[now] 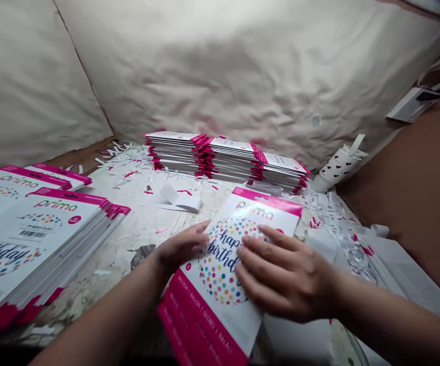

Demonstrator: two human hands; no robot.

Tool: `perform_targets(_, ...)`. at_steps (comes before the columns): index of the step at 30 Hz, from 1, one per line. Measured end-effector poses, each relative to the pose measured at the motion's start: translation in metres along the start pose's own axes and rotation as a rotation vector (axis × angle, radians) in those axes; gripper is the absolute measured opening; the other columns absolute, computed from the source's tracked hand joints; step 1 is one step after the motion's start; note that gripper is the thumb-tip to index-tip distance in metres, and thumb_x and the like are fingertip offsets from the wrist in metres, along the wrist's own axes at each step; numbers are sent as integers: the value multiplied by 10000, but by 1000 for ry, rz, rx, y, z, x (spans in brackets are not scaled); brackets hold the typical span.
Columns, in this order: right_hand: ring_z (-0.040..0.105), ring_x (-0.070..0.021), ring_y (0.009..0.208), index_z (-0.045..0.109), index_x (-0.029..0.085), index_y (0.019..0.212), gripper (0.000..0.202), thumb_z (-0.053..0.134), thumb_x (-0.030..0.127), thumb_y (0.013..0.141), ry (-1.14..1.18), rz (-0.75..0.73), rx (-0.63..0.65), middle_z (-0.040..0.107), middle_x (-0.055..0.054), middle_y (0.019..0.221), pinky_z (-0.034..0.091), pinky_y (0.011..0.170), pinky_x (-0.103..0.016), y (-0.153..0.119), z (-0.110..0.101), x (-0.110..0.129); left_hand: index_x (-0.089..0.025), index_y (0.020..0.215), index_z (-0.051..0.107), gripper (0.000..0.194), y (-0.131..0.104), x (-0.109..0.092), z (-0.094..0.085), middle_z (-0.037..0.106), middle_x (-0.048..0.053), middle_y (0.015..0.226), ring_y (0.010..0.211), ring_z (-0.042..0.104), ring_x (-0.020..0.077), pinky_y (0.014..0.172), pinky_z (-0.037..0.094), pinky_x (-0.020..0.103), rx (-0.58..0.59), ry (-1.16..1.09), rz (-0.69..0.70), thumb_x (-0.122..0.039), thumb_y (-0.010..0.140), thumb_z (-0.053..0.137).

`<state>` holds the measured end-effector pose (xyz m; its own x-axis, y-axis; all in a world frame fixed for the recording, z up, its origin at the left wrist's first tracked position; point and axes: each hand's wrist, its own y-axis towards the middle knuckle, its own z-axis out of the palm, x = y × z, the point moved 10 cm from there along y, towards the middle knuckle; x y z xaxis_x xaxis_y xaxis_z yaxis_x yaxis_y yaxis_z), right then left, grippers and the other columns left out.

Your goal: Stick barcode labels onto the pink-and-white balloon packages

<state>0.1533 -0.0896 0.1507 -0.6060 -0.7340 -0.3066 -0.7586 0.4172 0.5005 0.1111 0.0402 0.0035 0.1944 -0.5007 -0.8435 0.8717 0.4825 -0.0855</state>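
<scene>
Pink-and-white balloon packets [220,290] lie before me, my right hand [288,274] spread open on the top one; my left hand [182,246] touches its edge, whether pinching I can't tell. Packet piles [63,229] sit left, packet stacks [231,157] behind, beside a tilted heart-patterned cup [338,170]. Paper scraps [351,249] litter the worn table [128,195] below creased pale sheeting [205,66].

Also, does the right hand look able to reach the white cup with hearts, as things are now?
Probably yes, though the reach is hard to judge: the right hand rests on the birthday package, and mostly paper scraps lie between that hand and the cup.
</scene>
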Motion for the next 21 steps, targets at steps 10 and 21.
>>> perform_targets(10, 638, -229, 973, 536, 243, 1087, 314, 642, 227, 792, 1226, 1118, -537, 651, -81, 1104, 532, 833, -394, -94, 77, -17, -228, 1135, 528, 461, -80, -16, 6, 609, 82, 1128, 1049, 571, 260, 856, 486, 324, -441, 532, 399, -309, 719, 710)
perform_targets(21, 655, -172, 799, 519, 290, 1101, 574, 791, 158, 613, 1031, 1050, -703, 659, 12, 935, 558, 690, -270, -83, 70, 8, -257, 1231, 456, 597, -106, -11, 25, 540, 94, 1181, 1052, 555, 283, 868, 480, 384, -474, 686, 571, -351, 701, 714)
